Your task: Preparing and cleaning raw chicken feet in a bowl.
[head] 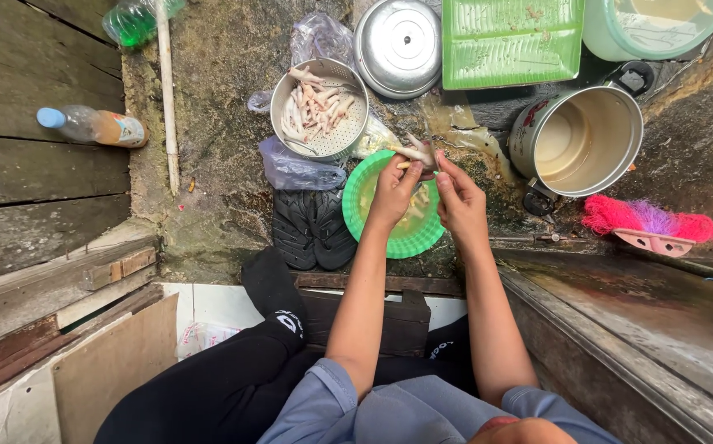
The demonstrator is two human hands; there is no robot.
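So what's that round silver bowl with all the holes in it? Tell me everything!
The silver colander is a round, shiny metal bowl with tiny holes across its bottom and a smooth rim. It sits upright on the rough, dirty ground, holding a pile of pale raw chicken feet. Crumpled clear plastic bags press against it. No hand touches it.

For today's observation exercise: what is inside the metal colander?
The colander holds a pile of pale raw chicken feet. Whatever lies beneath the pile is covered, as is most of its perforated base.

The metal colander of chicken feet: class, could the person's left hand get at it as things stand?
Probably yes. The metal colander sits open-topped just beyond the left hand, with nothing between them, though that hand already holds a chicken foot.
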